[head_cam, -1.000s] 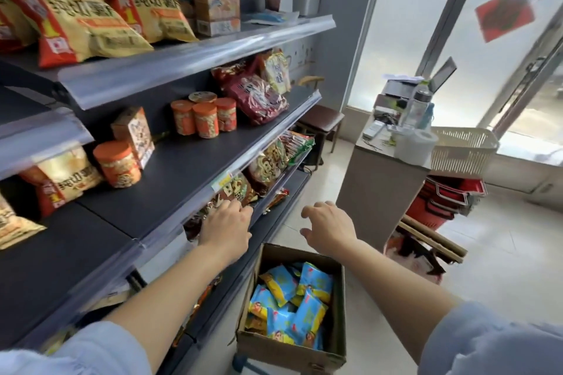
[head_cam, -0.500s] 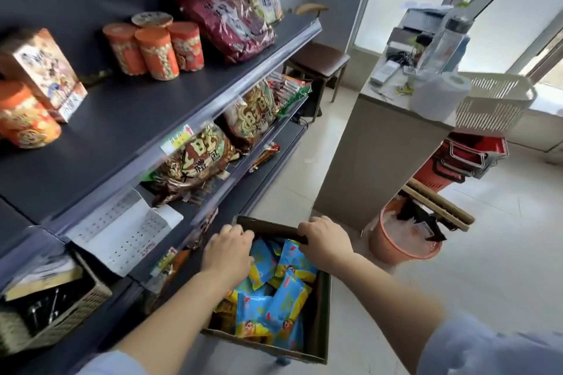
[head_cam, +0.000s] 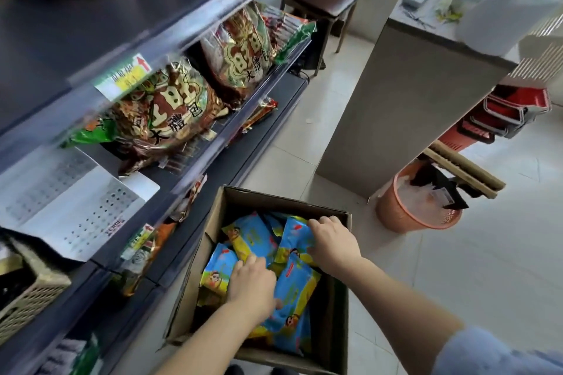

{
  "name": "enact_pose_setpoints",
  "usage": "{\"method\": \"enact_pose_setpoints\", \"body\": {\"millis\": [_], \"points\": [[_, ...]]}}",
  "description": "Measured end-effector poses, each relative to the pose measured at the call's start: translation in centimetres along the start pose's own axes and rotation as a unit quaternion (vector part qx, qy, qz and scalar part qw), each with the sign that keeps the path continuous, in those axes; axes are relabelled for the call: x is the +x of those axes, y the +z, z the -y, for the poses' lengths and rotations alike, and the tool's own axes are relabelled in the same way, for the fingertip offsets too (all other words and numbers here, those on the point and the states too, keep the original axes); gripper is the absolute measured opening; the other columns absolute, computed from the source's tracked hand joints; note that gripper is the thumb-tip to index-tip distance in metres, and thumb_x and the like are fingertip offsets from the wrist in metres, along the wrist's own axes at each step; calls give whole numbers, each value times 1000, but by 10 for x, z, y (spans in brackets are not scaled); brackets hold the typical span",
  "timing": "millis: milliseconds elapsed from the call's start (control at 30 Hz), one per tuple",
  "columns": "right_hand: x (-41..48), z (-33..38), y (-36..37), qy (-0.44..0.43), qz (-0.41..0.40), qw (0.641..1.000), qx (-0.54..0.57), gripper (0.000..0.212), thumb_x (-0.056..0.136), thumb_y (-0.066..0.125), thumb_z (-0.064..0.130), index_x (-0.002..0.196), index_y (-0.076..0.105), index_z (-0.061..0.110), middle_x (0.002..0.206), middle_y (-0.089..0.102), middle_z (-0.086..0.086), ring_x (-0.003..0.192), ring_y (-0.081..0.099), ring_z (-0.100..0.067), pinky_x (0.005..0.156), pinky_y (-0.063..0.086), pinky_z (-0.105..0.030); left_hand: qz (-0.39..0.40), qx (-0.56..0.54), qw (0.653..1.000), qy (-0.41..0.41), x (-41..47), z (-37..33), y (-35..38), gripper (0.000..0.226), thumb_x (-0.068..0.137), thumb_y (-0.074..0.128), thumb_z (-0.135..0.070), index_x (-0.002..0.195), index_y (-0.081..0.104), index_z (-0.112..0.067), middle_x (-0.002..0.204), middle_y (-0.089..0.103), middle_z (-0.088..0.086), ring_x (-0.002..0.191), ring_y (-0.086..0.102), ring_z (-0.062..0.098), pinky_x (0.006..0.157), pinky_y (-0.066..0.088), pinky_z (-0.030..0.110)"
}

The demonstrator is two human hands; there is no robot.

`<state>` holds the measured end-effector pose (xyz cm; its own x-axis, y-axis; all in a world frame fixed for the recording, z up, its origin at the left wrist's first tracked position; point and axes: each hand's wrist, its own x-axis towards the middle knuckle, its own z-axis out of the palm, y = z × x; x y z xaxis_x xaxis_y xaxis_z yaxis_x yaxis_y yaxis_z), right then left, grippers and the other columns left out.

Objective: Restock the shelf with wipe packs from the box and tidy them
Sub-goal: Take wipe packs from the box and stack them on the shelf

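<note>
both hands are down inside the box (head_cam: 274,201), apart from each other, each on the loose pile of wipe packs (head_cam: 292,292). the left hand (head_cam: 253,285) lies knuckles-up at the near side of the pile, fingers bent down onto the packs; i cannot tell whether it has closed on one. the right hand (head_cam: 333,242) is further in, by the far wall, fingers hooked over the top edge of a blue pack (head_cam: 294,237) and thumb pressed on its face, so it pinches that pack.

the packs are soft, glossy film pouches, flat and oblong, blue and yellow with cartoon prints, lying tilted over one another. the box is brown corrugated cardboard, open at the top, standing on the pale tiled floor (head_cam: 487,268) just beside the dark metal shelf (head_cam: 283,91). crinkly foil snack bags (head_cam: 170,113) sit on the tier above. an orange ribbed plastic bin (head_cam: 396,216) stands to the right.
</note>
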<state>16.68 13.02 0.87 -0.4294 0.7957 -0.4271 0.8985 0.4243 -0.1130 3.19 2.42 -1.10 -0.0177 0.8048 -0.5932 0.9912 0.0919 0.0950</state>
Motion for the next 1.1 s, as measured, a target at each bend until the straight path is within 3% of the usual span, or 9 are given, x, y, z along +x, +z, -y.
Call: {"method": "enact_pose_setpoints", "body": {"millis": [233, 367, 433, 533, 600, 700, 833, 967, 1100], "points": [[16, -6, 23, 37, 13, 999, 18, 38, 86, 65, 28, 116, 47, 13, 116, 53, -5, 113, 49, -26, 86, 45, -34, -39, -4, 999, 2, 14, -12, 20, 42, 86, 60, -49, 114, 62, -18, 122, 49, 2, 123, 36, 25, 106, 26, 39], [20, -4, 23, 25, 12, 999, -47, 30, 89, 59, 16, 117, 51, 12, 118, 56, -7, 112, 50, -27, 85, 46, -35, -50, -98, 994, -22, 14, -8, 13, 32, 84, 63, -44, 106, 58, -21, 108, 56, -1, 114, 44, 22, 100, 31, 35], [19, -6, 18, 9, 25, 997, -66, 32, 87, 62, 22, 118, 54, 15, 118, 54, -7, 112, 49, -27, 84, 44, -34, -46, -156, 986, -39, 12, 2, 4, 28, 82, 65, -43, 97, 54, -22, 98, 58, -2, 105, 50, 22, 90, 36, 34], [15, -6, 5, -8, 32, 999, -26, 39, 87, 63, 31, 120, 49, 16, 118, 57, -7, 112, 53, -30, 86, 43, -37, -38, -272, 958, -79, 6, 22, -14, 22, 80, 69, -36, 85, 50, -26, 83, 59, -6, 84, 60, 19, 69, 46, 33], [11, -2, -8, -26, 21, 999, -12, 38, 91, 58, 33, 124, 46, 18, 118, 62, -6, 110, 57, -31, 80, 43, -36, -44, -325, 940, -94, 2, 34, -26, 22, 77, 74, -33, 79, 52, -29, 81, 62, -7, 73, 62, 15, 64, 50, 32], [6, 7, -35, -11, -11, 998, 65, 36, 90, 58, 41, 123, 53, 26, 114, 65, -2, 106, 59, -27, 72, 42, -33, -56, -394, 911, -105, -13, 48, -46, 22, 70, 81, -32, 80, 62, -28, 86, 66, -5, 76, 65, 14, 66, 53, 32], [5, 14, -76, 60, 11, 978, 197, 38, 85, 62, 49, 117, 61, 29, 115, 64, 0, 106, 61, -24, 83, 49, -33, -113, -465, 868, -133, -44, 59, -77, 31, 68, 84, -28, 83, 58, -21, 84, 65, 0, 69, 59, 13, 55, 42, 25], [5, 24, -117, 66, 72, 946, 311, 38, 87, 67, 33, 120, 63, 14, 104, 66, -10, 86, 67, -25, 73, 58, -37, -173, -526, 819, -149, -80, 72, -113, 28, 68, 85, -22, 79, 61, -13, 75, 63, -2, 70, 59, 15, 61, 45, 29], [-8, 45, -165, 2, 130, 935, 330, 36, 84, 70, 11, 120, 62, 7, 84, 61, -5, 62, 57, -11, 49, 47, -19, -207, -556, 791, -151, -119, 89, -150, 20, 71, 82, -9, 74, 63, -17, 73, 65, -2, 70, 59, 15, 66, 49, 29]]}}
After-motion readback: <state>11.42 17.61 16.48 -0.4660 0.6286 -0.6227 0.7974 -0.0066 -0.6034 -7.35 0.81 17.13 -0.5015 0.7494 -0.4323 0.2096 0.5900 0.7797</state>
